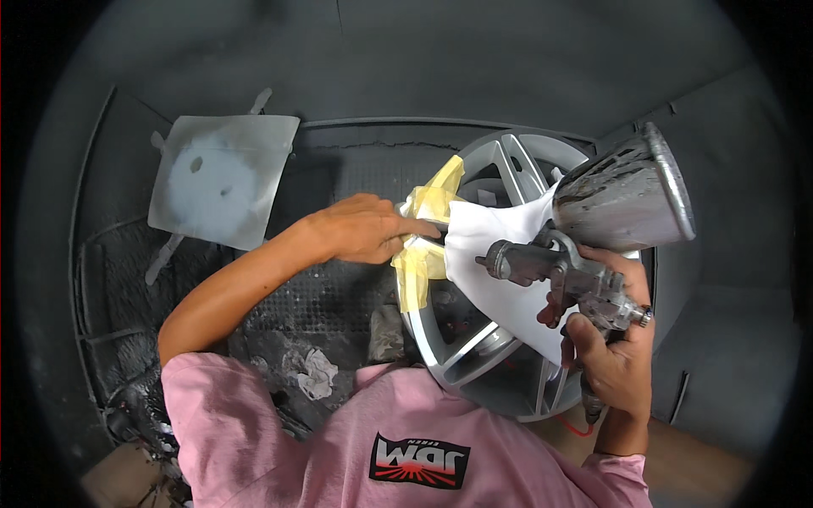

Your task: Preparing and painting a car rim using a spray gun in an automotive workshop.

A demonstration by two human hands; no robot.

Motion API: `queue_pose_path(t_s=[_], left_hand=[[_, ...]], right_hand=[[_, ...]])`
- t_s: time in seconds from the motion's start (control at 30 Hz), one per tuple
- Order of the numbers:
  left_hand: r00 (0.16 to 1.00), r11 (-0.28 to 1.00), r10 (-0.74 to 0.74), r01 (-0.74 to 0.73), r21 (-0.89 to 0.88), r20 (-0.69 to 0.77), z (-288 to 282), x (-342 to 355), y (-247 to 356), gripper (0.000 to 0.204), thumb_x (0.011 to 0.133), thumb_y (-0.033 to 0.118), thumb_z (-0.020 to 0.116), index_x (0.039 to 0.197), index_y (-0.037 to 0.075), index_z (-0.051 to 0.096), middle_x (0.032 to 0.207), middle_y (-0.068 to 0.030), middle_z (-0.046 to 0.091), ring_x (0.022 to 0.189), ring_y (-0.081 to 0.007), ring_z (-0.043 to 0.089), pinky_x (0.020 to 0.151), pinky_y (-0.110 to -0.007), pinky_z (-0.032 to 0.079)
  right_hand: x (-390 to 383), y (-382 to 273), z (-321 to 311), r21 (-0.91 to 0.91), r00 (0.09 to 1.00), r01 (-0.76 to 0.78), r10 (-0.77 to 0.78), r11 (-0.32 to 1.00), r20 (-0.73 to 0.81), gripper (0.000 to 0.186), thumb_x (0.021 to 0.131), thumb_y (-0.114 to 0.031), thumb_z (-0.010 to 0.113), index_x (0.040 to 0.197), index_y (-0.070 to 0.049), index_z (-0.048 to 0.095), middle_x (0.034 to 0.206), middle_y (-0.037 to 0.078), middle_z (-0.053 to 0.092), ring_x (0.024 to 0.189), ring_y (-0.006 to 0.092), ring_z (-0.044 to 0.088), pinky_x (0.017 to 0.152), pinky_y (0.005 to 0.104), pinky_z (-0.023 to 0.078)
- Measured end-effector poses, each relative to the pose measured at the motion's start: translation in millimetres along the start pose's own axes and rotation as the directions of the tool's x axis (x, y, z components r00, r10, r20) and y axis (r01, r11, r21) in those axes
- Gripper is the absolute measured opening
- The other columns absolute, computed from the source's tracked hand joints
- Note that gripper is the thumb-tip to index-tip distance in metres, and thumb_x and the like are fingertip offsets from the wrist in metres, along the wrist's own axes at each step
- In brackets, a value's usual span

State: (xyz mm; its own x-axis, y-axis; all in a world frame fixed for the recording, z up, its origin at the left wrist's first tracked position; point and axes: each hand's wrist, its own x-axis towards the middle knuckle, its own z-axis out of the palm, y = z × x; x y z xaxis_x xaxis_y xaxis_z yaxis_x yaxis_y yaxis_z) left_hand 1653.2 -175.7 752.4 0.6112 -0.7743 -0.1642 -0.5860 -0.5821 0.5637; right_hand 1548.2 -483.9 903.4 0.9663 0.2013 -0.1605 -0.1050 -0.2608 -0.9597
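Observation:
A silver alloy wheel (441, 340) stands in front of me. Strips of yellow masking tape (412, 279) cover part of its left side, above and below a small uncovered patch. On that patch rests the outstretched index finger of my left hand (366, 229); its other fingers are curled and I see nothing in them. My right hand (611, 364) is closed round the handle of a spray gun (584, 284), whose large paint-streaked metal cup (611, 199) sits on top. The gun's nozzle points left over a white sheet (500, 245) that covers the wheel's middle.
A pale square panel (269, 186) with a whitish sprayed patch hangs at the left, held by tape strips. Dark walls (474, 59) enclose the space. Crumpled paper (318, 373) lies low on the left, and a red hose (579, 430) shows below the gun.

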Motion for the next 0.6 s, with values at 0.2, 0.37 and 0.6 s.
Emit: queue_pose_path(t_s=[0.2, 0.37, 0.6], left_hand=[[0.997, 0.991, -0.019, 0.008, 0.137, 0.079, 6.6, 9.1, 5.0, 0.059, 0.081, 0.006, 0.062, 0.139, 0.019, 0.06, 0.073, -0.0167, 0.068, 0.072, -0.0379, 0.07, 0.067, -0.051, 0.054], [0.976, 0.967, -0.071, 0.017, 0.253, 0.206, 3.9, 24.9, 9.5, 0.063, 0.079, 0.003, 0.065, 0.139, 0.02, 0.06, 0.08, -0.0152, 0.072, 0.078, -0.0373, 0.073, 0.068, -0.049, 0.057], [0.954, 0.922, -0.126, 0.011, 0.387, 0.272, -34.8, -0.7, 6.7, 0.082, 0.082, 0.008, 0.067, 0.156, 0.033, 0.043, 0.084, -0.0135, 0.071, 0.066, -0.0321, 0.071, 0.063, -0.045, 0.058]], right_hand=[[25.5, 22.3, 11.9, -0.098, 0.995, -0.038, 0.046, 0.994, 0.087, 0.046, 0.097, -0.007, 0.064, 0.141, -0.002, 0.051, 0.101, 0.011, 0.071, 0.084, 0.013, 0.069, 0.068, 0.0273, 0.055], [30.8, 38.0, 17.8, -0.12, 0.99, -0.043, 0.058, 0.992, 0.128, 0.046, 0.097, -0.003, 0.061, 0.142, -0.001, 0.051, 0.104, 0.013, 0.07, 0.09, 0.0144, 0.071, 0.077, 0.0283, 0.055], [25.8, 37.6, 9.5, -0.084, 0.98, -0.153, 0.162, 0.985, 0.113, 0.052, 0.097, -0.014, 0.069, 0.144, -0.004, 0.049, 0.093, 0.01, 0.072, 0.063, 0.0047, 0.057, 0.054, 0.0191, 0.046]])
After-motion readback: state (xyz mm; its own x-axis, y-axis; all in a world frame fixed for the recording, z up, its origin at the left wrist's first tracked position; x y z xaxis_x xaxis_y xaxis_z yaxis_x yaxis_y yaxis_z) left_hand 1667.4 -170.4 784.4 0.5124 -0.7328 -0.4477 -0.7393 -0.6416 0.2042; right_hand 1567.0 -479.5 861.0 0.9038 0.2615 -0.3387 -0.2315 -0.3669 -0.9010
